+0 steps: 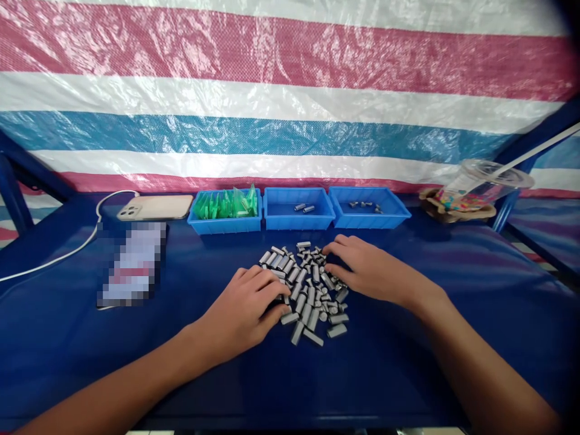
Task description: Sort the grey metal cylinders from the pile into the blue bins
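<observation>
Striped tarp [290,90], woven plastic in red, white and blue bands, hangs crinkled behind a table [453,338] covered in smooth dark blue sheeting. Along the back edge stand three shallow blue plastic bins: the left bin [225,225] is packed with glossy green pieces, the middle bin [299,219] holds two grey cylinders, the right bin [369,214] a few small dark bits. To their left lies a phone [156,207], face down, with a white cable [90,238] curling off the edge; at far right a clear cup [483,181] with a straw sits tilted on a brown holder.

Both hands lie flat on a heap [312,296] of short grey metal cylinders, dull and smooth, scattered in the middle of the table just in front of the bins. The left hand [247,308] covers the heap's near left side, fingers together and slightly curled over the pieces; the right hand [369,269] rests on the far right side, fingers loosely spread, tips touching cylinders. Neither hand grips anything.

Judging by this, the work is at the sorting stage: spreading the heap to pick pieces out. The next move calls for a fine pinch on one small, roll-prone cylinder
</observation>
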A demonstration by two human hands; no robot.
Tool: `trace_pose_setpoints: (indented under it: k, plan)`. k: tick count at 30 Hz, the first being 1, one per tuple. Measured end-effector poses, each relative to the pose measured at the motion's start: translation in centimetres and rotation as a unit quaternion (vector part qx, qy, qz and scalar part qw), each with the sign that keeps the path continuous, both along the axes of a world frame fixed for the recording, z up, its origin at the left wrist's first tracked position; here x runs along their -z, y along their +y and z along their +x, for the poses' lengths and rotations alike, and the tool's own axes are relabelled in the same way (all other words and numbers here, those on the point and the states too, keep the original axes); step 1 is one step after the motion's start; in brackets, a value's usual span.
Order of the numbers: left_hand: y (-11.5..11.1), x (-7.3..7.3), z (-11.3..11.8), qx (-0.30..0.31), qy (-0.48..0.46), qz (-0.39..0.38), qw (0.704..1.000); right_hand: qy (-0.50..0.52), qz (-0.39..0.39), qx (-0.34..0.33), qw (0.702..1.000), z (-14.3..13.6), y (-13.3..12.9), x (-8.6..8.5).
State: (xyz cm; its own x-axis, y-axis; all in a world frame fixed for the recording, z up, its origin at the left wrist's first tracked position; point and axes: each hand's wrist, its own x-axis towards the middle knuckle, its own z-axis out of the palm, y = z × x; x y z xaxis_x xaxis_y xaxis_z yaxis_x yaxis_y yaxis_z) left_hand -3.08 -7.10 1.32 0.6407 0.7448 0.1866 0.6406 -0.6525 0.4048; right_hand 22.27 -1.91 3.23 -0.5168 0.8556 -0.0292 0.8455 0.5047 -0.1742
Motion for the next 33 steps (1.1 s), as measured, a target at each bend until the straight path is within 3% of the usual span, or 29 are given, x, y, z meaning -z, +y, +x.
trace_pose_setpoints:
  k: [7, 14, 17, 23, 29, 33]
  plan:
    - [0.1, -0.1, -0.2, 0.006, 0.0, -0.019, 1.0, 0.039, -0.036, 0.039, 0.998, -1.5, 0.2, 0.8]
    - [0.1, -0.1, -0.2, 0.004, -0.015, -0.028, 0.999, 0.117, 0.007, 0.071, 0.991, -1.9, 0.1, 0.7]
    - [0.1, -0.2, -0.3, -0.002, -0.018, -0.036, 0.999, 0.157, 0.023, 0.048, 0.986, -2.6, -0.2, 0.8]
    - [0.1, -0.3, -0.2, -0.002, -0.019, -0.032, 0.999, 0.101, 0.014, -0.028, 0.994, -3.3, -0.8, 1.2]
    - [-0.1, -0.1, -0.1, 0.003, -0.028, 0.002, 1.0, 0.098, 0.016, -0.012, 0.995, -3.3, -0.7, 1.1]
    - [-0.4, 0.2, 0.1, 0.043, -0.032, 0.03, 0.998, 0.089, 0.022, 0.007, 0.996, -3.3, -0.5, 1.0]
